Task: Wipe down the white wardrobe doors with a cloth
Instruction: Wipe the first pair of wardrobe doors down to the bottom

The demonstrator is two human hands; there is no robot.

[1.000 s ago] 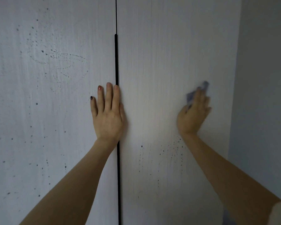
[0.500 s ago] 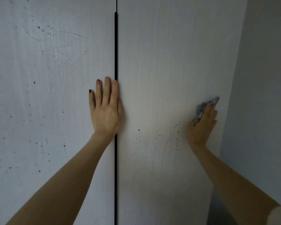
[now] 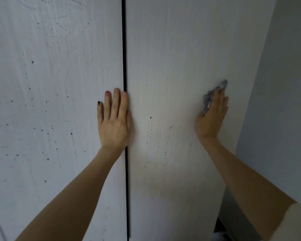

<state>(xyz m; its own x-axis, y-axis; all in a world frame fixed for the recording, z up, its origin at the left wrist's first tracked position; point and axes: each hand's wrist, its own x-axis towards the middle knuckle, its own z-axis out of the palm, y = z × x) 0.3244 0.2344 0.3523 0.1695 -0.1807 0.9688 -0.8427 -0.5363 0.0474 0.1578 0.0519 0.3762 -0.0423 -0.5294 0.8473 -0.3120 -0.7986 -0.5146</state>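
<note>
Two white doors fill the wall in front of me, split by one dark vertical gap. The left door [image 3: 50,101] is peppered with dark specks across most of its face, with faint smeared arcs near its top edge. Against that door's right edge, the left hand [image 3: 114,122] lies flat, fingers straight and together, palm pressing the panel with the thumb side reaching across the gap [image 3: 124,49].

The right door [image 3: 172,66] looks cleaner up top, but a loose scatter of specks sits between the two hands, below the level of the fingertips. Near this door's right edge, the right hand [image 3: 211,115] presses one small bluish cloth [image 3: 214,94] to the panel; the fingers look mostly extended over the bunched fabric, which pokes out above and beside them.

The risk I see: the cloth is wadded small, so a stroke may skim past the specks or smear them into streaks. It could also slip out from under those flat fingers. The bracing thumb lies close to the gap and might get nipped if a door shifts.

Count: two doors, two hands, one cloth.
</note>
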